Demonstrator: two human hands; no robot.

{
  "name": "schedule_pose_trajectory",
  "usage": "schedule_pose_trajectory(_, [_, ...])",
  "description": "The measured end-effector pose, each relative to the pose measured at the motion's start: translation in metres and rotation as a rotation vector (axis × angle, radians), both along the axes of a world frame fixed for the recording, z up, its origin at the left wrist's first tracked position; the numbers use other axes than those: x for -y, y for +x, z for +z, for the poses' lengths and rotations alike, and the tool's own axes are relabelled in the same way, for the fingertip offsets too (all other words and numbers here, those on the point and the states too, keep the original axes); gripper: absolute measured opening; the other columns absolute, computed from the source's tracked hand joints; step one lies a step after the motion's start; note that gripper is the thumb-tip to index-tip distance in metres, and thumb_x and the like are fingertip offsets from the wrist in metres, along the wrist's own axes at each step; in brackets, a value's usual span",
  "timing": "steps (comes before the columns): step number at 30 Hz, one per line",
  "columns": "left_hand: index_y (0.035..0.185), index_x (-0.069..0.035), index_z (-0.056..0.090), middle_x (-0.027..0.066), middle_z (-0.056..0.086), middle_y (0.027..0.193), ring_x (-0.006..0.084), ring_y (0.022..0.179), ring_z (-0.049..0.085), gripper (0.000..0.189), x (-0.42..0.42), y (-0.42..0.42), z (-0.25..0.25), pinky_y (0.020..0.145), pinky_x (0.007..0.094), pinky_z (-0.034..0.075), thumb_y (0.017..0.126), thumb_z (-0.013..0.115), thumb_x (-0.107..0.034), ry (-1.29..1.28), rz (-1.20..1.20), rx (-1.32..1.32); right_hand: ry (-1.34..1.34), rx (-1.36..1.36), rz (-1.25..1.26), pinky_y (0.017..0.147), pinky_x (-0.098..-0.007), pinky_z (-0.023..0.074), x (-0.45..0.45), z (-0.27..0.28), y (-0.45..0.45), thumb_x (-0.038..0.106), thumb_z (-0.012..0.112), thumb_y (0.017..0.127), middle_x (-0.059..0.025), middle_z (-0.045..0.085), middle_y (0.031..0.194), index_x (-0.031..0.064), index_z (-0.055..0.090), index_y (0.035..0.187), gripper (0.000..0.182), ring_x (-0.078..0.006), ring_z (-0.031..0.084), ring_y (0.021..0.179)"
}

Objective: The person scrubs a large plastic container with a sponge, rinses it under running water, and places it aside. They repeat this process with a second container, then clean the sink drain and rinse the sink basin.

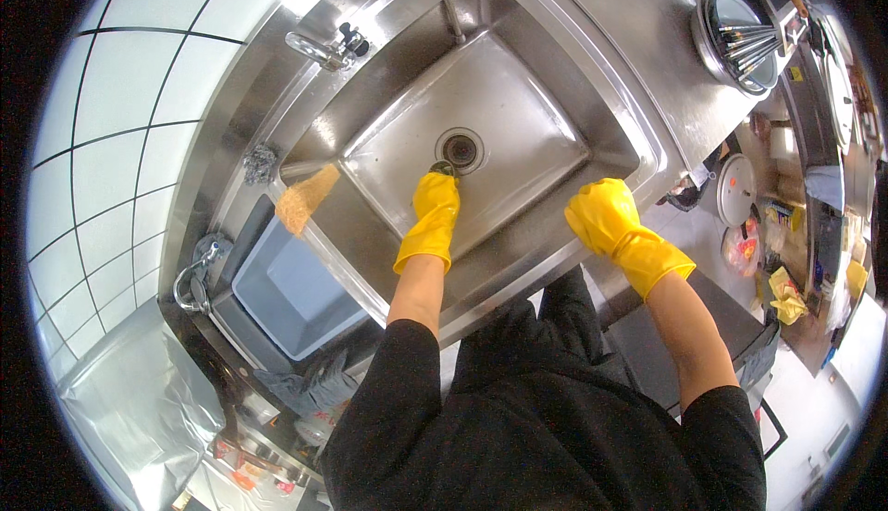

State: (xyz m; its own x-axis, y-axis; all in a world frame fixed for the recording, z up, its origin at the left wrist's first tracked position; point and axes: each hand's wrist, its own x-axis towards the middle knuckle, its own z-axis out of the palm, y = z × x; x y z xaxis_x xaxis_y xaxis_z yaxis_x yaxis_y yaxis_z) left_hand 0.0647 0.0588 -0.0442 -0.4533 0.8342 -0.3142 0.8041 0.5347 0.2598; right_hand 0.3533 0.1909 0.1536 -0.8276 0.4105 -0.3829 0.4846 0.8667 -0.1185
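Note:
A stainless-steel sink (pixel 513 102) spreads out before me. My left hand (pixel 436 209), in a yellow rubber glove, reaches down into it, its fingers closed on a small, dark, round object (pixel 442 167). Most of that object is hidden by the glove, so its kind is unclear. It is just beside the round drain opening (pixel 460 152) in the sink floor. My right hand (pixel 602 214), gloved alike, is curled into a fist at the sink's near right rim. Nothing shows in it, and its palm side is hidden.
A tan fibrous scrubbing pad (pixel 305 199) hangs over the sink's left rim, beside steel wool (pixel 260 163). Left of it lies a blue-grey basin (pixel 298 282). A faucet (pixel 322 51) and a metal hose (pixel 447 1) border the sink. A utensil-filled pot (pixel 739 46) stands right.

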Motion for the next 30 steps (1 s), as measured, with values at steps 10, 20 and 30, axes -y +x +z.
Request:
schedule_pose_trajectory(10, [0.094,-0.009,0.073,0.0188,0.071,0.096,0.0410,0.093,0.067,0.024,-0.003,0.001,-0.013,0.080,0.0506,0.053,0.089,0.061,-0.029,0.054,-0.068,0.005,-0.011,-0.030,-0.024,0.066,-0.0439,0.0502,0.000,-0.002,0.001,0.028,0.064,0.075,-0.0045,0.069,0.072,0.0197,0.070,0.066,0.014,-0.0286,0.068,0.073])
schedule_pose_trajectory(20, [0.085,-0.008,0.071,0.0194,0.070,0.091,0.0423,0.088,0.066,0.023,0.002,0.012,-0.001,0.077,0.0514,0.052,0.089,0.059,-0.028,0.060,0.003,0.027,-0.020,0.020,-0.011,0.067,-0.0431,0.0501,0.001,-0.003,0.002,0.027,0.064,0.075,-0.0038,0.070,0.074,0.0195,0.071,0.067,0.013,-0.0270,0.069,0.076])
schedule_pose_trajectory(30, [0.088,-0.008,0.071,0.0168,0.071,0.091,0.0398,0.088,0.066,0.023,0.014,0.003,0.003,0.077,0.0507,0.052,0.090,0.058,-0.025,0.107,-0.066,-0.073,-0.065,0.000,-0.061,0.067,-0.0441,0.0502,-0.001,0.000,0.001,0.029,0.062,0.077,-0.0052,0.070,0.072,0.0185,0.072,0.067,0.017,-0.0289,0.069,0.074])
